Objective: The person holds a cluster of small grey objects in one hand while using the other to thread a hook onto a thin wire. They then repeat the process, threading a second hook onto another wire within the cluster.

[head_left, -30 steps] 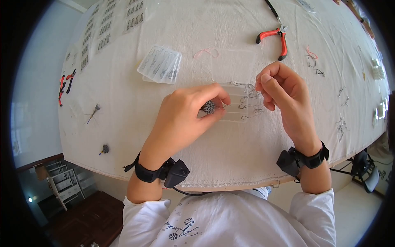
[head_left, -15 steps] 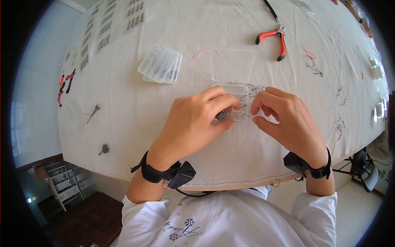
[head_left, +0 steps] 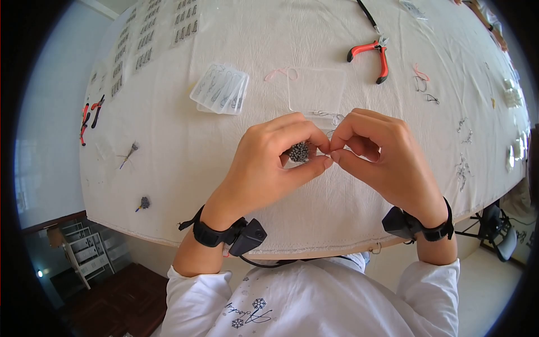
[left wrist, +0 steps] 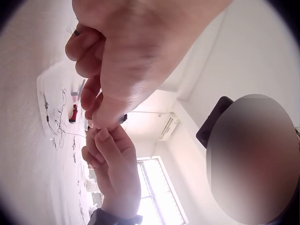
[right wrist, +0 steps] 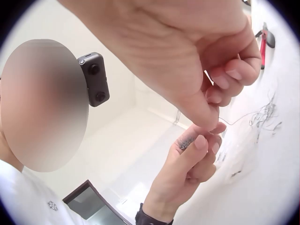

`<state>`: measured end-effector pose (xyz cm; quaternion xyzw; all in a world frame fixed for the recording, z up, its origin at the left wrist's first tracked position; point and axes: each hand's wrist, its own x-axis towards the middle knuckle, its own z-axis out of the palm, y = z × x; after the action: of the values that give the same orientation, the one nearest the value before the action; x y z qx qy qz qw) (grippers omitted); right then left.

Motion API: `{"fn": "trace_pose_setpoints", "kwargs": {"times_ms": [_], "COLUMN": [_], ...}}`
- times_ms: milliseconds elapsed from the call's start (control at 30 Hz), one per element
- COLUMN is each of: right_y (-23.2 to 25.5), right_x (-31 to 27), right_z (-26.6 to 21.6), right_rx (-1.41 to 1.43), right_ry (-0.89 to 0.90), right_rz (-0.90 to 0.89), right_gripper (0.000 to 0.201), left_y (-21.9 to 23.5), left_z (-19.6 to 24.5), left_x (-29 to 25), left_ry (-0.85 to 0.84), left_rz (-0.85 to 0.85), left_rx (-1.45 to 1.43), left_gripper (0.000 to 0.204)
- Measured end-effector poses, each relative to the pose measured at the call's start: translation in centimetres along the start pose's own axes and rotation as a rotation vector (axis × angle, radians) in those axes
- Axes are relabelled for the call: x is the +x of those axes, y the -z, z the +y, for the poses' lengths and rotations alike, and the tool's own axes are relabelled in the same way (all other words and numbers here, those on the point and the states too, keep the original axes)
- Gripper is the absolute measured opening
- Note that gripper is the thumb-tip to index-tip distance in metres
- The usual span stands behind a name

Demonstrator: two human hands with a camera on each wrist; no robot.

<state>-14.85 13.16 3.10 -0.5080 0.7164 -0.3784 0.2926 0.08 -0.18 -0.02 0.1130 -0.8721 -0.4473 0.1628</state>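
Note:
My left hand curls round a tight bundle of grey round-ended pieces, whose ends face up between thumb and fingers. Thumb and index finger of my right hand pinch together right at the left fingertips. From that meeting point a thin line runs toward a tangle of fishing hooks in the right wrist view. Below the hands lies an open clear plastic box, its lid flat behind it. Both hands hide most of its compartments. What exactly sits between the touching fingertips is hidden.
Stacked clear boxes of hooks lie behind the left hand. Red-handled pliers are at the back, and pink cord lies near the lid. More hooks lie at right, with two small bundles at left.
My right hand has come down and left, from above the hooks to the left fingertips. The left hand has shifted right with the bundle, and the fingertips now meet over the box.

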Motion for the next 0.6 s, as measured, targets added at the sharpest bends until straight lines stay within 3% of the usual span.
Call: {"fn": "trace_pose_setpoints", "kwargs": {"times_ms": [167,267,467,600], "right_y": [0.3,0.1,0.5,0.1], "right_x": [0.9,1.1,1.4,1.6], "right_z": [0.3,0.5,0.9,2.0], "right_rx": [0.008,0.045,0.082,0.326], "right_ry": [0.001,0.052,-0.042,-0.078], "right_rz": [-0.02,0.014,-0.021,-0.016], "right_gripper": [0.007,0.006,0.005,0.005], "left_y": [0.6,1.1,1.4,1.1], "left_z": [-0.7,-0.8,-0.5,-0.6], "left_x": [-0.1,-0.3,-0.4,-0.2], "left_ry": [-0.026,0.036,0.138,0.186], "left_rz": [0.135,0.173,0.219,0.186], "left_rx": [-0.087,-0.128,-0.166,-0.214], "left_gripper": [0.006,0.006,0.006,0.007]}}
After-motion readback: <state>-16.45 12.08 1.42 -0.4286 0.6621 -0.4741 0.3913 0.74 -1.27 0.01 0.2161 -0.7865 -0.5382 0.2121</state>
